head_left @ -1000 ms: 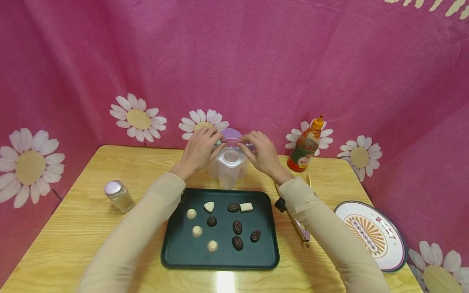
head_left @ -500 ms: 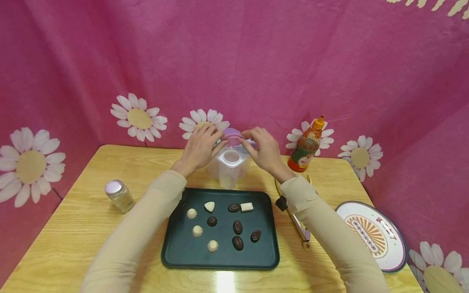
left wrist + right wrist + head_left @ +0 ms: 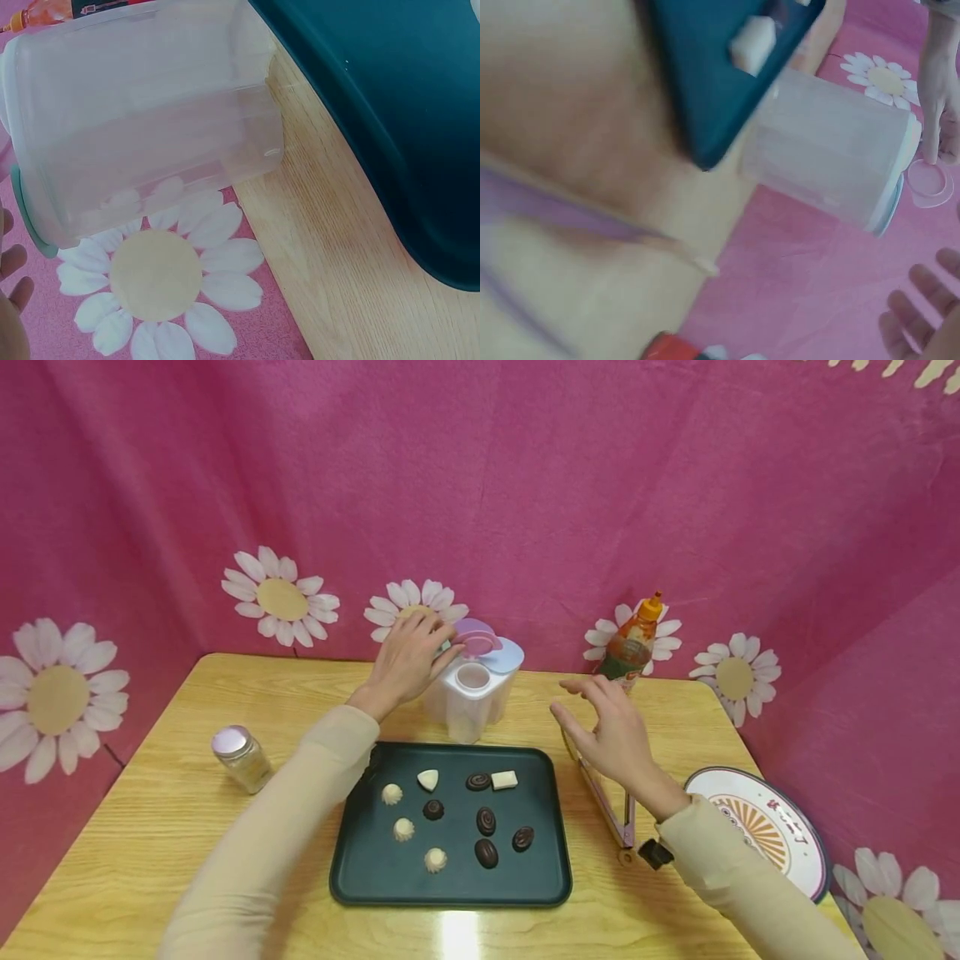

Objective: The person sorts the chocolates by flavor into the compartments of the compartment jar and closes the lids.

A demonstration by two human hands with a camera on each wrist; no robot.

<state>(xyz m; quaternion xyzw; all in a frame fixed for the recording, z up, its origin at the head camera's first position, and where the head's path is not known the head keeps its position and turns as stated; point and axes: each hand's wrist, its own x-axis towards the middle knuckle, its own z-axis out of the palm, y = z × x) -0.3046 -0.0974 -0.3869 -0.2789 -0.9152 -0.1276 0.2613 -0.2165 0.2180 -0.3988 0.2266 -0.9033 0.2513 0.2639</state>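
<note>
A clear plastic storage container [image 3: 467,718] with a round opening on top stands behind the dark tray [image 3: 457,893]. Its pink flip lid [image 3: 480,645] is raised above the opening, beside a purple lid and a light blue lid [image 3: 506,654]. My left hand [image 3: 408,660] pinches the left edge of the pink lid between thumb and fingers. In the left wrist view only some fingers of it show, near the teal lid [image 3: 31,217]. My right hand [image 3: 611,731] hovers over the tongs [image 3: 609,802], fingers loosely spread, holding nothing.
On the tray lie several white and dark chocolates [image 3: 486,821]. A spice jar [image 3: 243,760] stands at the left, and a red sauce bottle [image 3: 632,647] at the back right. A white oval printed board [image 3: 772,827] lies at the right. A pink cloth hangs behind the table.
My right hand has let go of the pink lid and moved right and toward me, over the tongs. The left hand has stayed at the lid, which remains raised.
</note>
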